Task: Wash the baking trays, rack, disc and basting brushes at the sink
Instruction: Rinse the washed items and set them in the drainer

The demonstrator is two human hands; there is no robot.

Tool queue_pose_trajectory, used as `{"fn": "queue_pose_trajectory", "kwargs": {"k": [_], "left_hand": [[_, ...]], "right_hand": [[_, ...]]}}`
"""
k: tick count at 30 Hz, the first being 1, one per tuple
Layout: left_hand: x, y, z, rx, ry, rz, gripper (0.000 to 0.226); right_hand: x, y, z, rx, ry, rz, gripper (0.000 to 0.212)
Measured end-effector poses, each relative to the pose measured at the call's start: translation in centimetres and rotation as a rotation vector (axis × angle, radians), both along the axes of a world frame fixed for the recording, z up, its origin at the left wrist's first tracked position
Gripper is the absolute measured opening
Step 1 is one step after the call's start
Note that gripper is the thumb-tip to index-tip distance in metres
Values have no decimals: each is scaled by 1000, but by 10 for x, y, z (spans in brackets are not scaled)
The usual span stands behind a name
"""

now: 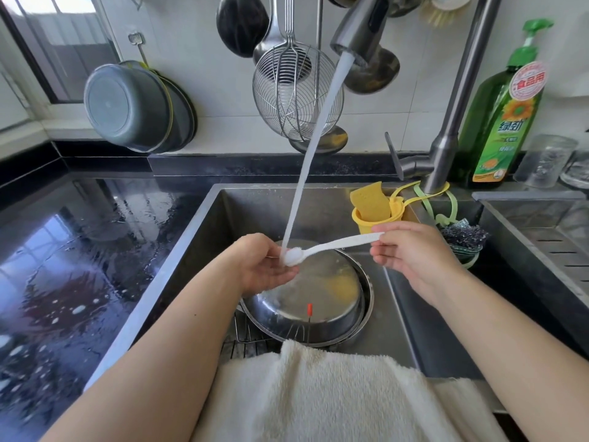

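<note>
At frame centre, the right hand pinches the handle end of a white basting brush. The left hand lies spread, palm up, under its bristle head, where the tap's stream lands. Below sits a steel bowl in the sink.
</note>
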State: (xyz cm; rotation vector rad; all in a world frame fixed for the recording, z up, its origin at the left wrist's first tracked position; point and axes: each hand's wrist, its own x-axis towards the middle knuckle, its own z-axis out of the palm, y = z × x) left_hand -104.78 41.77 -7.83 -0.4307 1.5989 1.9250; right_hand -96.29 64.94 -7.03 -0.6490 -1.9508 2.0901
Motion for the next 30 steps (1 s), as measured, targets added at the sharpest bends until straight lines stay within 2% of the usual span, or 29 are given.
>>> {"fn": "queue_pose_trajectory", "kwargs": {"k": [4,9,13,16,19,22,30], "left_hand": [[-3,-6,-3,-50,7,9,24],[-7,-12,-6,-243,85,29,26],[-10,-15,-10,-254,105,-14,27],[-10,-13,-11,-210,160,-143,25],[-7,-9,-14,-153,224,-247,13],[-8,-5,-14,-156,261,-222,4],[-10,-24,4,153,-28,-113,22]], "right_hand": [[-1,-4,-3,1,-8,25,19],[-1,-19,-6,36,-19,151,19],[0,-19,-5,43,-13,138,18],[1,-15,-3,2,8,91,18],[2,-11,-1,-20,14,73,18],[3,-12,0,-29,11,80,17],[2,-9,5,-108,-10,41,15]]}}
